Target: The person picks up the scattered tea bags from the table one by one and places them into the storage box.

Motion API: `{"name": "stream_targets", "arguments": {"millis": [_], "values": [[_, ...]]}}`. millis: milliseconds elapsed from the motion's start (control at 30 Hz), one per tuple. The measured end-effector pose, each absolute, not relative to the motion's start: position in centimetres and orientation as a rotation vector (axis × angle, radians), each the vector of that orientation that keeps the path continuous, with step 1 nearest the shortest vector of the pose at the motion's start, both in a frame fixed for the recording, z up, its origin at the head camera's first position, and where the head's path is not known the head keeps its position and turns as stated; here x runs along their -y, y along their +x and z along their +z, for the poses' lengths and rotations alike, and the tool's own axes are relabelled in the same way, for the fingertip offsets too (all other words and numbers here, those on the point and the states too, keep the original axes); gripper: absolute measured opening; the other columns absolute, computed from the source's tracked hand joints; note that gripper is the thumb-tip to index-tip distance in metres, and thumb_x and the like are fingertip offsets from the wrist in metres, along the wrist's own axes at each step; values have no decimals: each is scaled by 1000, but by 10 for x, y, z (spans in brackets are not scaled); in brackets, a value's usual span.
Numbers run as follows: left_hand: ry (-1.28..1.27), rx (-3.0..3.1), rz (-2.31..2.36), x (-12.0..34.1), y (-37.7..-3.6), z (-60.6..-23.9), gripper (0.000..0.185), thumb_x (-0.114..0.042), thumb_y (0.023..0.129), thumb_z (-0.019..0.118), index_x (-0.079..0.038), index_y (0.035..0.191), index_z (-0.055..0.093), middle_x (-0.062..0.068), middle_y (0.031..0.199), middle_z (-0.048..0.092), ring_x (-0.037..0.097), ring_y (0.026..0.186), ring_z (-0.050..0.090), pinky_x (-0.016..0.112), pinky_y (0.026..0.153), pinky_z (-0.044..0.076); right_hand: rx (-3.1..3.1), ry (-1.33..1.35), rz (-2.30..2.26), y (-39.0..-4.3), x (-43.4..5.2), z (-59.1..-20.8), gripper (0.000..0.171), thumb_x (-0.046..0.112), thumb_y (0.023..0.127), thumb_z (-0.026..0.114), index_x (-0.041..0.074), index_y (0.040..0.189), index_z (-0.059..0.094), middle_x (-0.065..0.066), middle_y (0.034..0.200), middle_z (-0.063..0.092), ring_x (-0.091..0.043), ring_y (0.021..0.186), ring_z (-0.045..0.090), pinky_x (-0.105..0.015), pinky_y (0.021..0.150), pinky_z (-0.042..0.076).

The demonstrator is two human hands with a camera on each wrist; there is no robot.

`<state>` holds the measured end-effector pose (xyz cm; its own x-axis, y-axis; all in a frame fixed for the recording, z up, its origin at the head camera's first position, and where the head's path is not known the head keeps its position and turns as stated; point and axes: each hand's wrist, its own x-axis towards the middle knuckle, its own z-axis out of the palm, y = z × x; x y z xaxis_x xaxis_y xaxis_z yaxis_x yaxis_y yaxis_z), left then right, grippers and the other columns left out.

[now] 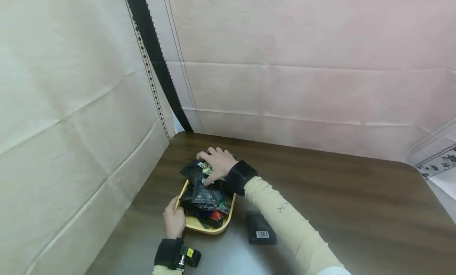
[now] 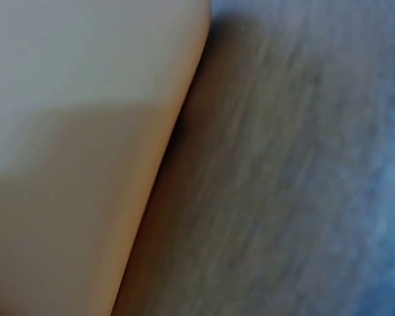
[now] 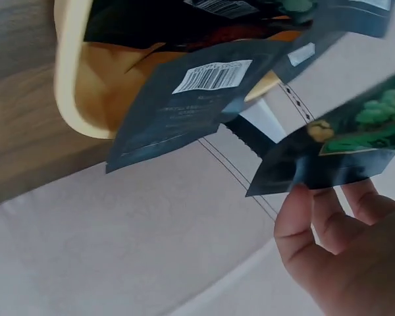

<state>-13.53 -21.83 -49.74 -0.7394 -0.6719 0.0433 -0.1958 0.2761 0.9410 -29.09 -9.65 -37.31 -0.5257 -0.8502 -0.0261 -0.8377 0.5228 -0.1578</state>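
Note:
A yellow basket point(image 1: 226, 224) on the table is heaped with dark snack packets point(image 1: 206, 193). At its left side, my left hand point(image 1: 174, 219) grips the rim. Over the far end of the heap, my right hand point(image 1: 221, 163) pinches a dark packet with a green fruit picture point(image 3: 355, 135) between thumb and fingers. Beside it in the right wrist view, another packet with a barcode point(image 3: 184, 99) leans out over the basket's edge. The left wrist view has only the blurred basket wall point(image 2: 72, 131) close up, with no hand visible.
One dark packet point(image 1: 260, 229) lies barcode up on the brown table point(image 1: 338, 195), right of the basket and close to the right forearm. Pale cloth walls point(image 1: 303, 88) stand along the table's back and left edges.

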Motion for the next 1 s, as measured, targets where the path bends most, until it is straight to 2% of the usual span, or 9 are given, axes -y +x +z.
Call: {"name": "stream_targets", "arguments": {"millis": [167, 300, 400, 667, 833, 1000], "values": [[768, 2105, -1503, 212, -135, -498, 41, 11, 81, 34, 10, 119, 52, 28, 116, 54, 39, 106, 50, 53, 91, 38, -2668, -1486, -54, -294, 99, -380, 95, 61, 61, 71, 31, 140, 28, -6, 130, 41, -25, 113, 40, -43, 88, 37], [757, 2099, -1491, 213, -136, -498, 41, 11, 81, 35, 10, 117, 53, 29, 114, 55, 39, 104, 51, 53, 90, 38, -2658, -1478, -92, -295, 96, -383, 110, 70, 58, 66, 33, 146, 12, -10, 146, 24, -31, 130, 26, -53, 97, 30], [752, 2103, -1472, 215, -135, -497, 41, 10, 80, 35, 10, 117, 53, 29, 114, 55, 39, 103, 52, 52, 89, 39, -2650, -1472, -172, -295, 91, -383, 110, 71, 60, 64, 33, 146, 7, -9, 150, 14, -34, 134, 17, -58, 99, 25], [746, 2123, -1450, 217, -134, -497, 42, 12, 80, 35, 12, 119, 51, 32, 116, 52, 43, 106, 49, 54, 90, 38, -2631, -1457, -412, -287, 53, -390, 99, 65, 68, 62, 31, 146, 12, -9, 150, 14, -31, 135, 15, -58, 99, 25], [750, 2128, -1460, 216, -134, -495, 43, 12, 80, 34, 12, 120, 50, 32, 118, 51, 43, 107, 48, 53, 91, 38, -2585, -1537, -642, -267, 8, -408, 93, 58, 70, 66, 23, 145, 24, -12, 148, 21, -32, 133, 20, -57, 98, 27], [756, 2141, -1458, 217, -135, -494, 43, 11, 80, 35, 11, 121, 50, 32, 119, 50, 42, 108, 47, 53, 91, 37, -2635, -1623, -513, -244, -33, -432, 88, 63, 69, 63, 18, 140, 37, -13, 143, 31, -32, 129, 27, -54, 97, 32]]}}
